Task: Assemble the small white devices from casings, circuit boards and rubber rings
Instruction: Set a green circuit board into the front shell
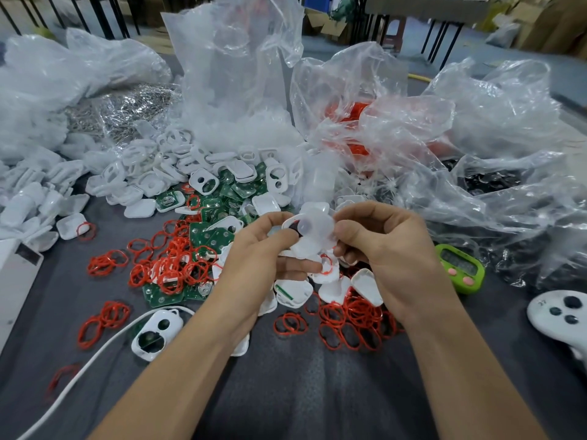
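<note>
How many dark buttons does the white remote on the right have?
3 buttons: one on top, one lower left, one at the bottom. The white remote runs off the picture, so more may hide.

Bright, diffuse light is washing evenly over the grey table (286, 392), leaving only faint, soft shadows. Clear plastic bags (495, 128) are throwing pale glare (whitest on the creases). The white casing (313, 231) at centre is smearing into blur. The wide lens is bowing the edges; the background is falling soft.
</note>
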The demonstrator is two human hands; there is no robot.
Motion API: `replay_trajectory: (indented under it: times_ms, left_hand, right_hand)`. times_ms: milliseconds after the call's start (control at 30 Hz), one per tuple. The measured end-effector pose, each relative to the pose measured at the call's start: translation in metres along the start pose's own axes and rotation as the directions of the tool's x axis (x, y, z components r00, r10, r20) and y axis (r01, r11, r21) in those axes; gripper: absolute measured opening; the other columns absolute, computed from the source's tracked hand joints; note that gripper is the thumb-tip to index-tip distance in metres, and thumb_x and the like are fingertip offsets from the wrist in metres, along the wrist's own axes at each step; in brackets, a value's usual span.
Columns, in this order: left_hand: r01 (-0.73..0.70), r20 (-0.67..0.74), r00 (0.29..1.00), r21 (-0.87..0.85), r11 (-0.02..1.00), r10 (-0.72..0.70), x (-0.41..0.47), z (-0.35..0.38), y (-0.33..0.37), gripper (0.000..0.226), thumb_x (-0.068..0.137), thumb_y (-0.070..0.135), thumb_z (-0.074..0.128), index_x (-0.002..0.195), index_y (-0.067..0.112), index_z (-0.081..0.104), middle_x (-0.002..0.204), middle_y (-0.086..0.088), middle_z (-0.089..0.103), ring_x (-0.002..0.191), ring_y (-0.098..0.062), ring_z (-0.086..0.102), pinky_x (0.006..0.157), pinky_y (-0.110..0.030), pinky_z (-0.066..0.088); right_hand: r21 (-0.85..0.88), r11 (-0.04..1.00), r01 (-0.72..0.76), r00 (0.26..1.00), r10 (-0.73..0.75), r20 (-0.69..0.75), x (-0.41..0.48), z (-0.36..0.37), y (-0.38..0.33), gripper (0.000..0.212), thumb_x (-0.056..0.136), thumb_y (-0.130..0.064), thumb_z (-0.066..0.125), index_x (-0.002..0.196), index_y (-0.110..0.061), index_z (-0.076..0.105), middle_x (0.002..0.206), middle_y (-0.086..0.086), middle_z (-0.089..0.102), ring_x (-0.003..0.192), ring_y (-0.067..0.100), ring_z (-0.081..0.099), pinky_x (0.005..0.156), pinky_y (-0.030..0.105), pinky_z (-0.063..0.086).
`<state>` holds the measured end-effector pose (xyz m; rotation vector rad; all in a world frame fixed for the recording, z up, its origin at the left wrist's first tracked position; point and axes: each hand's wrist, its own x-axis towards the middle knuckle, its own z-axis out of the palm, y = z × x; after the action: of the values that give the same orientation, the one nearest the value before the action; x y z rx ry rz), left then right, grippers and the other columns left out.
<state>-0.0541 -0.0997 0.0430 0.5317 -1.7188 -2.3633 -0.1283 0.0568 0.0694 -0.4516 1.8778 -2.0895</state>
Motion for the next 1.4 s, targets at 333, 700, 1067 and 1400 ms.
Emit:
replay_trajectory:
  times_ms: [333, 700, 1067, 1400]
  left_hand:
    - [0.058, 0.057, 0.997, -0.01, 0.998, -0.057, 0.001, -0.001, 0.0, 0.025, 0.104, 0.009, 0.052, 0.116, 0.016, 0.073, 0.102, -0.014, 0.079, 0.083, -0.031, 0.079, 0.065, -0.029, 0.062]
    - [0.147, 0.167, 0.973, 0.078, 0.986, -0.158, 0.0, 0.0, -0.008, 0.032, 0.108, 0.007, 0.043, 0.119, 0.014, 0.072, 0.097, -0.017, 0.077, 0.077, -0.028, 0.077, 0.059, -0.036, 0.063]
    - [0.146, 0.314, 0.933, 0.121, 0.982, -0.177, 0.001, -0.009, -0.006, 0.029, 0.092, 0.001, 0.051, 0.102, 0.01, 0.077, 0.106, -0.018, 0.075, 0.094, -0.029, 0.076, 0.065, -0.036, 0.063]
    - [0.104, 0.22, 0.967, 0.119, 0.987, -0.128, 0.005, -0.005, -0.006, 0.042, 0.095, -0.013, 0.052, 0.12, 0.012, 0.074, 0.118, -0.02, 0.073, 0.098, -0.029, 0.072, 0.07, -0.03, 0.063]
  right_hand:
    - [-0.13, 0.99, 0.049, 0.997, -0.056, -0.054, 0.003, -0.004, 0.004, 0.03, 0.089, 0.005, 0.07, 0.077, -0.021, 0.081, 0.071, 0.005, 0.073, 0.059, 0.012, 0.061, 0.057, 0.02, 0.05]
    - [-0.814, 0.514, 0.269, 0.945, 0.02, 0.325, 0.014, 0.003, -0.04, 0.027, 0.095, -0.013, 0.063, 0.076, -0.031, 0.072, 0.067, -0.011, 0.067, 0.052, 0.006, 0.055, 0.048, 0.017, 0.044]
    - [-0.862, 0.227, 0.453, 0.879, 0.046, 0.475, 0.02, 0.03, -0.046, 0.018, 0.085, -0.015, 0.073, 0.09, -0.03, 0.081, 0.069, -0.012, 0.065, 0.07, 0.008, 0.061, 0.06, 0.011, 0.043]
    - [-0.656, 0.74, 0.149, 0.982, -0.19, 0.008, 0.002, -0.009, -0.005, 0.009, 0.083, -0.031, 0.082, 0.076, -0.034, 0.078, 0.065, -0.018, 0.072, 0.062, 0.001, 0.068, 0.057, 0.016, 0.052]
